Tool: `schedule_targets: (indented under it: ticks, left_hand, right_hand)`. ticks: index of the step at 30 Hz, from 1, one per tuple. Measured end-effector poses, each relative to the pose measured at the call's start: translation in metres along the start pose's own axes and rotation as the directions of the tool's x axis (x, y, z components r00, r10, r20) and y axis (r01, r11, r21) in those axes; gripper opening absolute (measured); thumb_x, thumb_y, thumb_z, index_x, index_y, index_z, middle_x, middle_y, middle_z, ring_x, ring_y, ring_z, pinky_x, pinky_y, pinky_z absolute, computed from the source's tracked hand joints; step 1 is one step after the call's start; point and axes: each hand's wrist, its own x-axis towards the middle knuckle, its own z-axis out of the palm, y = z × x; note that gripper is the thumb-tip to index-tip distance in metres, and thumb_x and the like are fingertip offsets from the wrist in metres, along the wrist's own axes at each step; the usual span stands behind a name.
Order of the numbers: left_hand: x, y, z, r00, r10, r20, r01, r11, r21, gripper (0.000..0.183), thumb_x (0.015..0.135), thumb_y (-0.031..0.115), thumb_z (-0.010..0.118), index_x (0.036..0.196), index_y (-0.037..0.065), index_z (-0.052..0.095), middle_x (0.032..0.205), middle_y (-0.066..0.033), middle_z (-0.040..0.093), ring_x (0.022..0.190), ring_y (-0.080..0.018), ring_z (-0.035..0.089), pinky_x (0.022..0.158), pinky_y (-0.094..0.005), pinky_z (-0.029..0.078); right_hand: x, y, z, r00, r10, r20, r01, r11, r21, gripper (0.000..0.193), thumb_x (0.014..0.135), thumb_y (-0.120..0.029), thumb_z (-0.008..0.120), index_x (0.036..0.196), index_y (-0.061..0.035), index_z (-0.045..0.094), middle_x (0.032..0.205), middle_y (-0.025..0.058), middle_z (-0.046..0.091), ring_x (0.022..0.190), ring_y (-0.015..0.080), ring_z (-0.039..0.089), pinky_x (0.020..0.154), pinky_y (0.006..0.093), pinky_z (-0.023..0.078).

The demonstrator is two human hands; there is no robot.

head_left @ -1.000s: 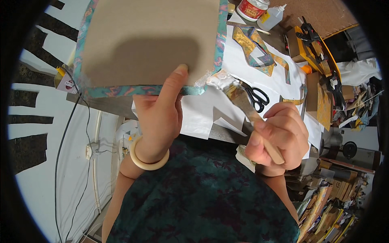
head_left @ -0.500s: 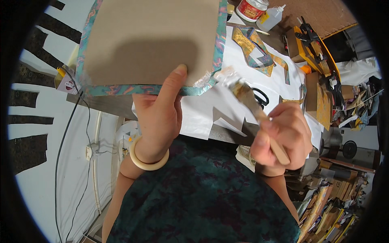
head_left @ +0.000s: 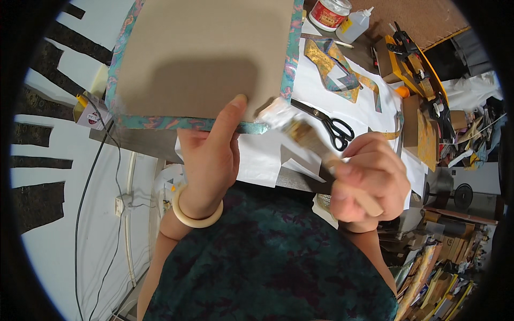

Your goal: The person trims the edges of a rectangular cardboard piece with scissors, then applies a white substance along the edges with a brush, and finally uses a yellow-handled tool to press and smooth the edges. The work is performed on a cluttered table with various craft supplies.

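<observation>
My left hand [head_left: 210,152] grips the lower edge of a tan board [head_left: 203,43], thumb on its face and fingers behind. Teal and pink patterned fabric [head_left: 166,123] is folded over the board's visible edges. In my right hand [head_left: 372,176] is a flat paintbrush [head_left: 308,136] with a wooden handle. Its bristles, loaded with white paste, lie at the board's lower right corner and cover part of it. Black-handled scissors [head_left: 338,131] rest on white paper beyond the brush.
Patterned fabric offcuts [head_left: 334,69] lie on the white paper [head_left: 313,101]. A red-labelled tub [head_left: 329,13] and a squeeze bottle [head_left: 354,25] stand at the back. Clamps [head_left: 409,53] sit at the right. Dark strips [head_left: 37,203] hang on the left wall, and a black cable [head_left: 88,176] runs down.
The brush has moved left, from just outside the board's right corner onto that corner. The board has shifted slightly down, and more of the scissors shows.
</observation>
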Motion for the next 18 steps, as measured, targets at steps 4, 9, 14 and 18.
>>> schedule_targets:
  ticks: [4, 9, 14, 18]
  left_hand:
    - [0.0, 0.001, 0.003, 0.999, -0.003, -0.032, 0.004, 1.0, 0.011, 0.032, 0.086, -0.006, 0.062, 0.115, 0.007, 0.057, 0.105, -0.0036, 0.063, 0.098, -0.0139, 0.062, 0.086, -0.0265, 0.049]
    - [0.001, 0.0, 0.005, 0.999, -0.021, -0.03, 0.021, 1.0, 0.007, 0.035, 0.086, -0.007, 0.061, 0.117, 0.007, 0.056, 0.109, -0.0042, 0.062, 0.102, -0.0151, 0.061, 0.089, -0.0275, 0.048]
    - [-0.001, -0.004, 0.002, 0.999, 0.014, -0.045, -0.014, 1.0, 0.014, 0.035, 0.086, -0.007, 0.061, 0.118, 0.007, 0.055, 0.111, -0.0045, 0.062, 0.102, -0.0151, 0.061, 0.09, -0.0287, 0.048]
    - [-0.002, -0.001, -0.001, 0.997, -0.002, -0.071, 0.003, 1.0, 0.017, 0.035, 0.086, -0.006, 0.061, 0.118, 0.007, 0.055, 0.109, -0.0045, 0.062, 0.102, -0.0151, 0.061, 0.09, -0.029, 0.048]
  right_hand:
    - [-0.002, 0.002, 0.0, 0.997, 0.058, 0.049, -0.057, 0.998, -0.015, 0.014, 0.072, -0.003, 0.072, 0.077, 0.0006, 0.06, 0.061, 0.0074, 0.054, 0.05, 0.0237, 0.052, 0.05, 0.0331, 0.046]
    - [0.0, -0.002, 0.004, 0.995, 0.086, 0.05, -0.085, 0.996, -0.03, 0.013, 0.071, -0.001, 0.071, 0.076, 0.0, 0.06, 0.06, 0.008, 0.053, 0.05, 0.024, 0.052, 0.05, 0.0329, 0.045]
    - [0.0, -0.009, 0.006, 0.995, 0.101, 0.016, -0.102, 0.994, 0.045, 0.013, 0.068, 0.0, 0.072, 0.076, 0.0014, 0.061, 0.06, 0.008, 0.054, 0.05, 0.0238, 0.053, 0.05, 0.0333, 0.046]
    - [-0.007, -0.002, 0.002, 0.996, 0.073, 0.045, -0.075, 0.996, 0.044, 0.015, 0.07, -0.001, 0.073, 0.081, 0.0016, 0.062, 0.059, 0.0081, 0.056, 0.049, 0.023, 0.054, 0.048, 0.0318, 0.046]
